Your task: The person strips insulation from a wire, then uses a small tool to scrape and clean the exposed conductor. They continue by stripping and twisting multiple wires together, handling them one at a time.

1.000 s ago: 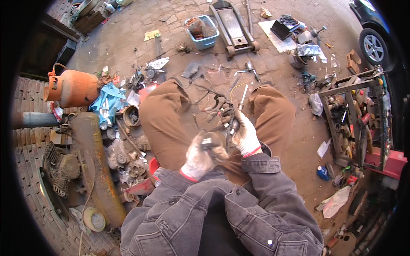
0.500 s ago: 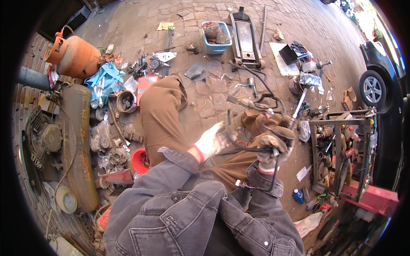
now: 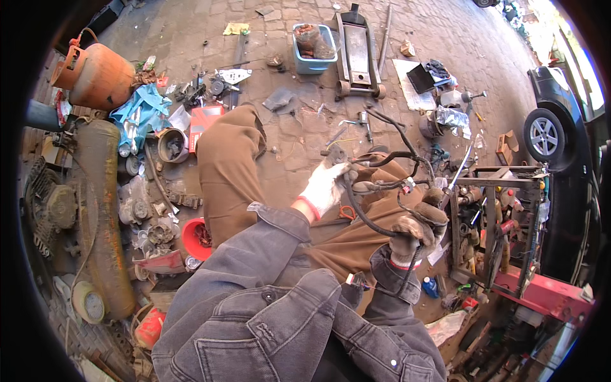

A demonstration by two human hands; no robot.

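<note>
A black wiring harness (image 3: 364, 218) hangs in a curve between my two gloved hands, over my brown-trousered right leg. My left hand (image 3: 323, 188) is closed on its left end, where a dark grey flat piece (image 3: 336, 153) sticks up past the fingers. Wrapped round the bundle at the other side is my right hand (image 3: 414, 234), in a dirty work glove. Stiff loops of black cable (image 3: 407, 153) rise beyond the hands. A small red-and-white connector (image 3: 407, 185) shows among the wires. Near my right cuff dangles a white plug (image 3: 351, 279).
Ahead stand a light-blue bin (image 3: 314, 65) and a floor jack (image 3: 356, 57). On the left are an orange gas cylinder (image 3: 105, 76), a red bucket (image 3: 191, 239) and scattered parts. To the right, a metal rack (image 3: 496, 181) of tools stands before a dark car (image 3: 544, 95).
My left hand has moved up and away from me, its spread fingers now closed on the harness. The cable between the hands is more stretched out. The whole view has shifted slightly.
</note>
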